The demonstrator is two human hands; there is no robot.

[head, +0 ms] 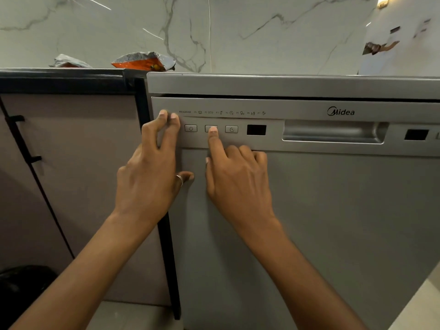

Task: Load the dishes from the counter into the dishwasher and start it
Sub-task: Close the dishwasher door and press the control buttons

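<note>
White marble-veined wall panels [214, 32] rise behind the table [59, 72], and under its edge stands the silver dishwasher [333, 210], its door shut and filling the right and middle of the view. Across the top of the door runs the control panel [273, 110], with a row of program symbols, the brand name, three small square buttons, a dark display [256, 129] and a recessed door handle [333, 132] further right. The right hand [238, 177] rests against the door front with its forefinger stretched up, the tip on the middle button [211, 128]; its other fingers are curled loosely and it holds nothing. Just beside that, the power button [191, 128] lies to the left and the timer button [231, 129] to the right, both untouched. The left hand [150, 172] is spread open at the left edge of the door, two fingertips touching the panel's upper left corner, the thumb, which wears a ring [179, 179], pointing right; it grips nothing. Left of the dishwasher is a mauve cabinet door [83, 175] with a black handle [23, 139]. On the table above lie a crumpled orange snack packet [142, 61] and a grey wrapper [69, 61].
</note>
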